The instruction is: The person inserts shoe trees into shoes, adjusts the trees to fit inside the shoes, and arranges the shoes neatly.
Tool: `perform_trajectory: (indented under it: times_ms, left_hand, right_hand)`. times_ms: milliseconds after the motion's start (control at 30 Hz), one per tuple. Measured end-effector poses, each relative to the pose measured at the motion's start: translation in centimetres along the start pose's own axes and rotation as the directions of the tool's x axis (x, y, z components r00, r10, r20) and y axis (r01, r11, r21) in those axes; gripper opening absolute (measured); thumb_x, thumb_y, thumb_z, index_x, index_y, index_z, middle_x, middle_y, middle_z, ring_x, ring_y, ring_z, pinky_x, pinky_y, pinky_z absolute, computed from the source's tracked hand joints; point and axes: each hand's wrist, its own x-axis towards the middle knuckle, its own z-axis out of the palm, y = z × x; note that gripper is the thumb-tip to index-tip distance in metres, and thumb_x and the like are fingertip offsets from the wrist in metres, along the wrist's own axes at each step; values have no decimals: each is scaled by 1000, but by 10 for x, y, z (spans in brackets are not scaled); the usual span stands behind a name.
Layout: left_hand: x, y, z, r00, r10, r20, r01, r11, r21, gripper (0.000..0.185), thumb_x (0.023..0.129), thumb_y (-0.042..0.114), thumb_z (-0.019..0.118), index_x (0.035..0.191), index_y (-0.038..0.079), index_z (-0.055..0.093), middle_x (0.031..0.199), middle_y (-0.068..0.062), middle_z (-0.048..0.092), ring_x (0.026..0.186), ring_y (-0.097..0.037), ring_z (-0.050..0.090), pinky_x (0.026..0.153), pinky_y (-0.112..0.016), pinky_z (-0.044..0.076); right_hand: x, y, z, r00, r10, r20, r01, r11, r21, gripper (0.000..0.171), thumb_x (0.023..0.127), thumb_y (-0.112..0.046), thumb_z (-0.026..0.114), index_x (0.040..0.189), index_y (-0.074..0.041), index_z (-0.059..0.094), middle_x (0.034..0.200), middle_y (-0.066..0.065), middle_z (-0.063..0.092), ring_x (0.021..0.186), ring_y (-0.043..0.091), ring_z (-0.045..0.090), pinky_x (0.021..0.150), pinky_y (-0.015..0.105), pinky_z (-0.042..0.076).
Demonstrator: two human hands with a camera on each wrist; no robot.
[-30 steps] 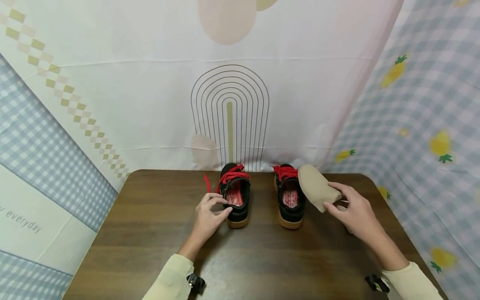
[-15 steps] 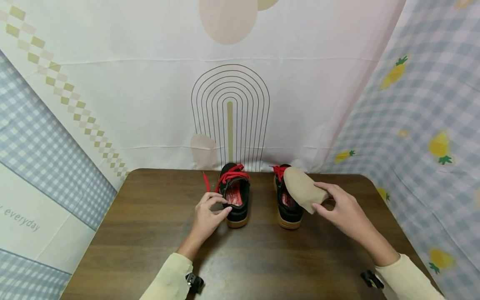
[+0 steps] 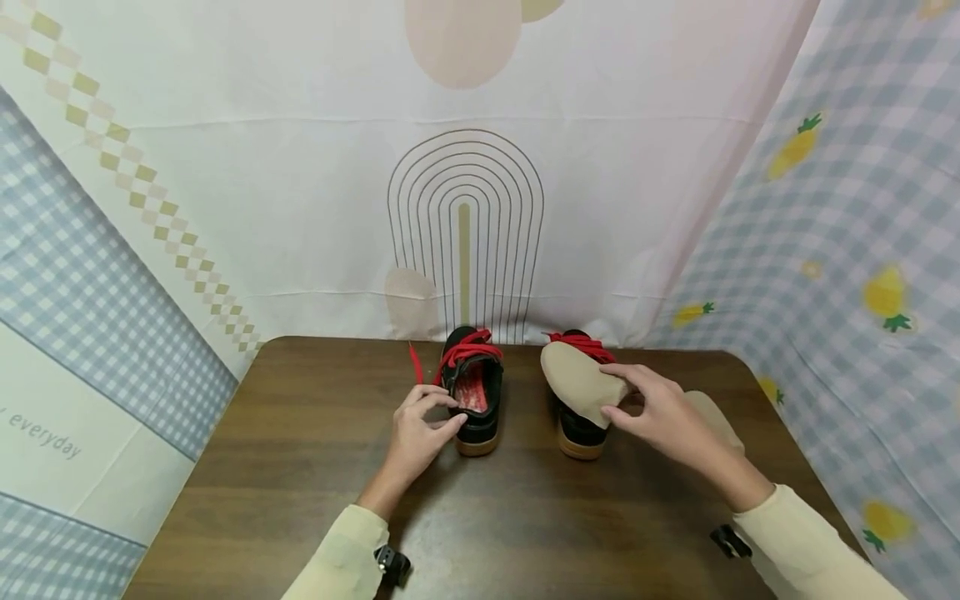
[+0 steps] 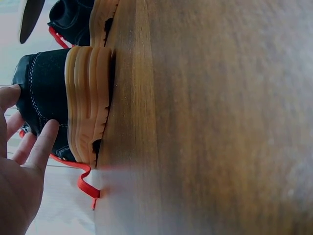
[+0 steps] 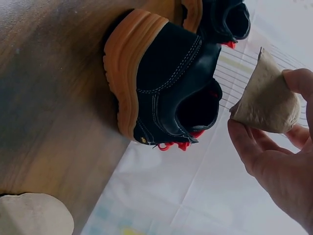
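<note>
Two black sneakers with red laces and tan gum soles stand side by side. My left hand (image 3: 422, 427) holds the left sneaker (image 3: 477, 427) by the collar near its heel, thumb and index at the rim, other fingers along its outer side. My right hand (image 3: 663, 408) pinches a beige shoe insert (image 3: 577, 377), rounded at the front, by its rear end. In the head view the insert overlaps the opening of the right sneaker (image 3: 581, 437); the right wrist view shows it held above that sneaker (image 5: 171, 83), apart from it.
A second beige insert (image 3: 714, 417) lies on the brown wooden table (image 3: 517, 517) at the right, partly behind my right forearm. A white patterned cloth (image 3: 322, 208) hangs behind the table's back edge. One red lace end (image 4: 88, 186) trails beside the left sneaker.
My right hand has moved left with the insert, from beside the right sneaker to over its opening. The second insert has come into view behind the forearm. My left hand has stayed put.
</note>
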Motion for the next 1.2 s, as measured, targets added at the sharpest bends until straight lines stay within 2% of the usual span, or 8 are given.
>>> perform_trajectory:
  times_ms: [200, 333, 500, 633, 767, 900, 1000, 1200]
  left_hand:
    - [0, -2, 2, 1000, 1, -11, -1, 1000, -11, 16, 83, 10, 88, 94, 8, 77, 115, -15, 66, 106, -31, 70, 72, -29, 64]
    - [-1, -1, 4, 1000, -7, -21, 7, 1000, 4, 16, 81, 6, 88, 94, 6, 77, 115, -16, 67, 104, -31, 71, 71, -31, 65]
    - [0, 1, 7, 999, -16, -41, 17, 1000, 26, 18, 79, -4, 87, 93, -3, 75, 114, -25, 65, 103, -38, 70, 70, -37, 65]
    - [0, 4, 7, 999, -16, -47, 17, 1000, 20, 18, 79, -5, 85, 93, -7, 74, 115, -27, 64, 103, -42, 69, 71, -41, 65]
    - [0, 3, 4, 999, -24, -36, 24, 1000, 6, 18, 81, 2, 87, 95, -1, 77, 116, -20, 66, 104, -37, 71, 72, -40, 65]
    - [-1, 1, 2, 999, -40, -22, 40, 999, -20, 17, 82, 11, 88, 95, 5, 78, 117, -13, 67, 105, -31, 71, 73, -33, 65]
    - [-1, 1, 1, 999, -41, -18, 41, 999, -37, 18, 83, 13, 88, 96, 5, 79, 117, -14, 67, 106, -31, 71, 73, -28, 64]
    - [-1, -1, 1, 999, -39, -14, 38, 998, -44, 20, 83, 13, 88, 97, 4, 78, 119, -16, 67, 105, -31, 71, 74, -25, 63]
  right_hand:
    - [9, -3, 0, 1000, -24, 12, 24, 1000, -4, 57, 88, -19, 83, 141, -14, 62, 111, 1, 67, 87, 10, 65, 77, 38, 61]
    - [13, -4, -2, 999, -38, 22, 38, 999, -8, 56, 87, -19, 84, 139, -14, 63, 108, -1, 69, 86, 12, 66, 76, 35, 60]
    - [21, -9, -5, 997, -48, 63, 50, 999, -20, 55, 87, -24, 84, 137, -16, 64, 93, -7, 66, 79, 12, 61, 67, 27, 54]
    - [28, -16, -6, 993, -60, 103, 62, 998, -8, 52, 87, -26, 84, 135, -19, 64, 88, -8, 64, 75, 13, 59, 63, 23, 50]
    - [35, -24, -5, 988, -68, 142, 66, 998, 22, 52, 88, -26, 83, 136, -19, 64, 100, -6, 68, 78, 14, 61, 65, 24, 51]
    - [42, -28, -2, 980, -73, 185, 65, 997, 49, 52, 89, -26, 82, 137, -20, 63, 112, -4, 68, 80, 14, 61, 66, 24, 52]
    - [47, -30, 2, 973, -85, 216, 74, 996, 59, 50, 90, -27, 82, 136, -19, 64, 110, -3, 68, 79, 14, 61, 65, 24, 53]
    - [57, -36, 10, 961, -127, 247, 120, 992, 42, 49, 90, -31, 81, 135, -18, 65, 122, 1, 68, 82, 10, 57, 70, 25, 51]
